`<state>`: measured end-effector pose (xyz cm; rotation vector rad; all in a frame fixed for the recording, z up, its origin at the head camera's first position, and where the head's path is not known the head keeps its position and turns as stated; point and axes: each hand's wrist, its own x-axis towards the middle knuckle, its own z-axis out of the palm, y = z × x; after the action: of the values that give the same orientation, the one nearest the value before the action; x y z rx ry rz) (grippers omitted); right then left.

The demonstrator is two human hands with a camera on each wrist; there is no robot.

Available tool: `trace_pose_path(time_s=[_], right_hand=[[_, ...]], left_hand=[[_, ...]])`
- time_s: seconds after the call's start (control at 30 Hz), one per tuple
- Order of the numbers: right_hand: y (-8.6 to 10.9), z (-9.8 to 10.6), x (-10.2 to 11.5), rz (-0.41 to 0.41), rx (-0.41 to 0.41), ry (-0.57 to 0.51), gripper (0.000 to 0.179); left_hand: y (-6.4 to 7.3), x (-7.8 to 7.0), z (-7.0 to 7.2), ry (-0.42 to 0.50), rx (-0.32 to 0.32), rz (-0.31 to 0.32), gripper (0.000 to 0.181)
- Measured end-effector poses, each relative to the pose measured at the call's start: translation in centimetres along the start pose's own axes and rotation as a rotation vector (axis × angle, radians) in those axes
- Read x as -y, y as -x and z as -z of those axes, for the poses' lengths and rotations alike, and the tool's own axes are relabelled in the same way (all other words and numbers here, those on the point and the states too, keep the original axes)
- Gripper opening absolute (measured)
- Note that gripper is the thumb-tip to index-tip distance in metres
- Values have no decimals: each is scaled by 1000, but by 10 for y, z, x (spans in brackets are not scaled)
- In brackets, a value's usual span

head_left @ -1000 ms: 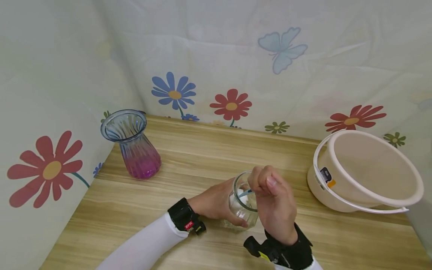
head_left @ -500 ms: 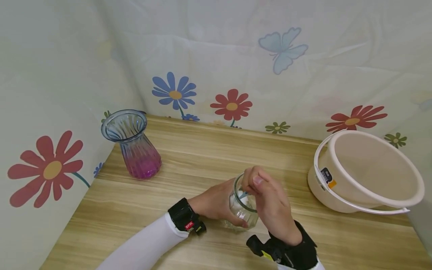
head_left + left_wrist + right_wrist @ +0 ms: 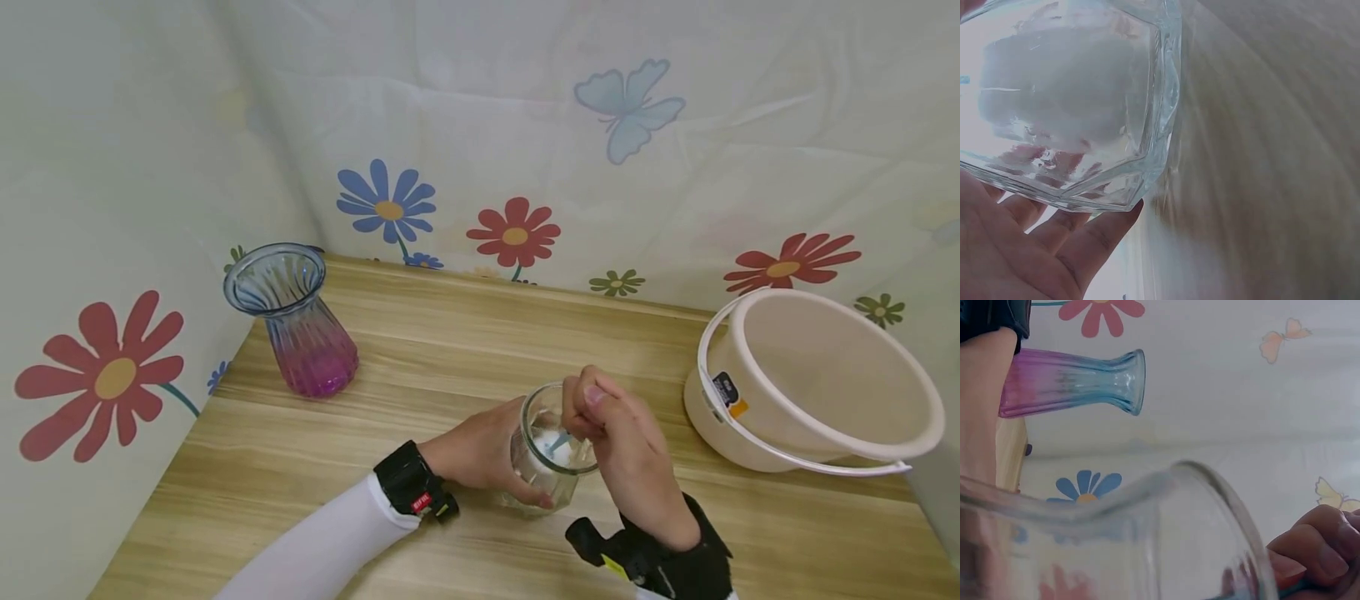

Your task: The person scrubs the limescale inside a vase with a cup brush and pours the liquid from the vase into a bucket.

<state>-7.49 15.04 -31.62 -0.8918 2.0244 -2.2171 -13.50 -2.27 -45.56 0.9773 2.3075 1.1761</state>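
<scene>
My left hand (image 3: 480, 446) grips a clear faceted glass vase (image 3: 543, 492) round its left side, its thumb in front. In the left wrist view, fingers (image 3: 1100, 240) lie along the thick glass base. My right hand (image 3: 633, 467) is curled above the vase's rim and pinches the blue-green handle of a bottle brush (image 3: 553, 446). The brush's white, sponge-like head is down inside the glass, and shows as a pale blurred mass (image 3: 1060, 81) through the wall. Most of the handle is hidden by the right fingers. In the right wrist view, the glass rim (image 3: 1229, 500) stands beside those fingers.
A ribbed blue-to-pink glass vase (image 3: 300, 325) stands upright at the back left of the wooden table (image 3: 420, 333). A cream bucket (image 3: 738, 367) with its handle lowered sits at the right. A flower-printed curtain (image 3: 480, 125) closes off the back and sides.
My right hand shifts slightly left, then back to the right with the brush. The clear vase's mouth has leaned a little to the right. My left hand keeps nearly the same place.
</scene>
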Motion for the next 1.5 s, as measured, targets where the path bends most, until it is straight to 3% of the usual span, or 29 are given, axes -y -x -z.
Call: trace_pose_path(time_s=[0.17,0.33,0.57,0.7,0.83,1.03,1.3,1.5], right_hand=[[1,5,4,41,-24,-32,33],[3,9,5,212,-58,-176,32],[7,8,13,445,-83,-370,27],[6,2,15,559,-59,-420,25],[3,-2,11,604,-96,-430,27],[-4,-4,-1,622,-229,-371,39],[-11,-3,-25,468,-246,-137,41],[-6,-2,-27,355,-255,68,40]], left_hand=[[1,1,-1,-8,-7,4,102],[1,0,0,5,-12,-17,98],[2,0,1,15,-24,-20,112],[2,1,1,21,-29,-31,112],[3,1,1,24,-29,-34,112],[3,0,1,21,-27,-41,112],[1,1,0,41,-9,-16,108],[1,-1,0,30,-10,-5,107]])
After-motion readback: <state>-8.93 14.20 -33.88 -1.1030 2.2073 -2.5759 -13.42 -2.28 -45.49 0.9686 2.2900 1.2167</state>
